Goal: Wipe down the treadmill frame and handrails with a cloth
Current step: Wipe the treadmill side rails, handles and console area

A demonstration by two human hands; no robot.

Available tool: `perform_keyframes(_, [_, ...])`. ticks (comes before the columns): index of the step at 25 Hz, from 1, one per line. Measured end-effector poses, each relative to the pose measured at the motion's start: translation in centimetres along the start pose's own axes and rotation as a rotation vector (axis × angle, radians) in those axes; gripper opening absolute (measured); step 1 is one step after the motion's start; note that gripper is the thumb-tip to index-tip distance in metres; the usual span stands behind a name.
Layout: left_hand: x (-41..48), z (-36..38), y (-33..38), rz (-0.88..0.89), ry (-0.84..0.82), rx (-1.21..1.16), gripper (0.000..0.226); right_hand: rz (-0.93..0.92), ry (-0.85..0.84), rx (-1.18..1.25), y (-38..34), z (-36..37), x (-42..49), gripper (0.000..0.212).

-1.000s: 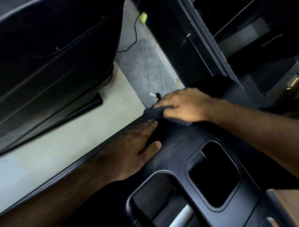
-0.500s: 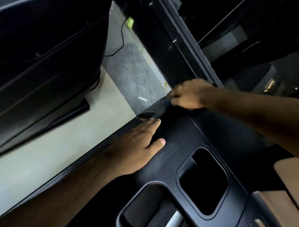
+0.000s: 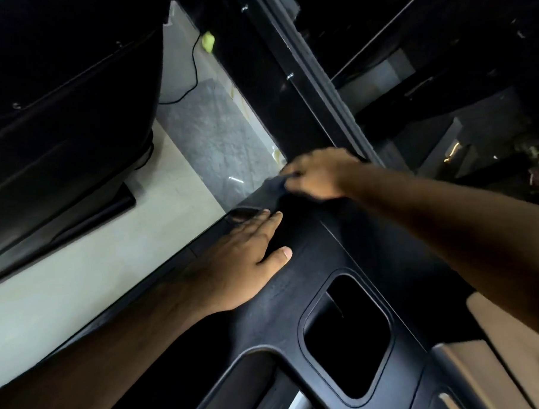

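The black treadmill console (image 3: 320, 257) fills the lower middle, with a rectangular cup recess (image 3: 348, 334) in it. My right hand (image 3: 319, 174) sits at the console's far corner and presses a dark cloth (image 3: 275, 184) onto it; only a small bit of cloth shows past the fingers, and the hand is blurred. My left hand (image 3: 242, 258) lies flat on the console's left edge, fingers straight, thumb spread. A black upright frame post (image 3: 302, 67) rises just beyond the right hand.
Pale floor tiles (image 3: 95, 267) and a grey mat (image 3: 216, 144) lie to the left below the console. A large black machine housing (image 3: 63, 99) stands at upper left. A thin cable (image 3: 192, 81) and a yellow-green object (image 3: 208, 41) lie on the floor.
My right hand with the cloth has slid from the middle of the console top out to its far corner. My left hand has stayed flat in place.
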State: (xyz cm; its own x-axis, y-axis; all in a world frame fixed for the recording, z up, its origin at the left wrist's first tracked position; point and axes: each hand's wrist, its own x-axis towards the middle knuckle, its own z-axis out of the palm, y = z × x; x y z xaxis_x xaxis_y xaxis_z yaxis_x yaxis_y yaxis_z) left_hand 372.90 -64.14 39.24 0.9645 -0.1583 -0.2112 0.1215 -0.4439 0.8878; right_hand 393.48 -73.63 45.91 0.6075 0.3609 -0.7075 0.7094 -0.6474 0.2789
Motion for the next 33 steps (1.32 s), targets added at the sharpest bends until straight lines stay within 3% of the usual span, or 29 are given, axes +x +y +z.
perform_keyframes(2, [0.2, -0.1, -0.1, 0.0, 0.006, -0.022, 0.065, 0.284, 0.087, 0.006, 2.3, -0.8, 1.1, 0.068])
perform_keyframes(3, [0.4, -0.1, -0.2, 0.004, 0.005, -0.039, 0.065, 0.28, 0.071, -0.026, 2.4, -0.7, 1.2, 0.061])
perform_keyframes(6, [1.1, 0.2, -0.3, 0.017, 0.035, -0.056, 0.067, -0.003, 0.008, -0.067, 0.0, 0.9, 0.6, 0.06])
perform_keyframes(10, [1.2, -0.1, 0.1, 0.027, 0.021, -0.032, 0.063, 0.333, 0.075, -0.017, 1.8, -0.1, 2.5, 0.067])
perform_keyframes(14, [1.4, 0.0, 0.3, 0.026, 0.035, -0.02, 0.062, 0.171, 0.075, -0.025, 0.0, 1.1, 1.4, 0.058])
perform_keyframes(18, [1.3, -0.1, 0.6, 0.022, 0.038, -0.005, 0.06, 0.583, 0.147, 0.203, 2.0, 0.3, 1.7, 0.061])
perform_keyframes(23, [0.0, -1.8, 1.7, -0.032, 0.035, 0.003, 0.055, 0.767, 0.295, 0.399, 1.3, 0.0, -0.6, 0.04])
perform_keyframes(27, [-1.6, -3.2, 3.8, -0.039, 0.063, 0.121, 0.052, 0.667, 0.39, 0.342, -1.5, 1.0, -6.3, 0.036])
perform_keyframes(33, [-6.6, -3.2, 7.0, 0.002, -0.004, 0.314, 0.05, 0.466, 0.514, 0.649, -7.4, 5.3, -18.7, 0.034])
